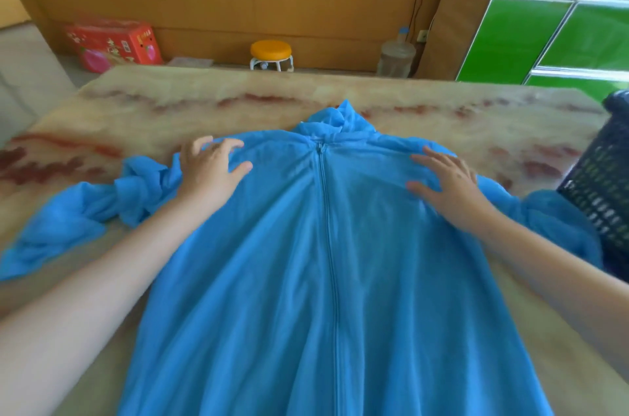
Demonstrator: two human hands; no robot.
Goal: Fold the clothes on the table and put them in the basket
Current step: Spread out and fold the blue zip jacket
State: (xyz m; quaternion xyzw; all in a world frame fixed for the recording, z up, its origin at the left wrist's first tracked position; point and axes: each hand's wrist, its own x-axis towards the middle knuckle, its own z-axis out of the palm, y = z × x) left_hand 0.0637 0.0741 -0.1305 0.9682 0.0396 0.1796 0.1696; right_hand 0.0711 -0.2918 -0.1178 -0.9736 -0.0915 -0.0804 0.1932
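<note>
A bright blue zip-front jacket (326,262) lies spread front-up on the marble table (170,98), collar and hood bunched at the far end. Its left sleeve trails crumpled toward the left table edge; its right sleeve is bunched against the basket. My left hand (211,170) rests on the jacket's left shoulder with fingers spread and slightly bent. My right hand (449,190) lies flat on the right shoulder, fingers spread. The dark plastic basket (602,184) stands at the table's right edge, partly cut off by the frame.
Beyond the table's far edge stand a stool with an orange seat (271,54), a red carton (114,42) on the floor, a clear water jug (396,58) and a green cabinet (551,37). A wooden wall panel runs behind them.
</note>
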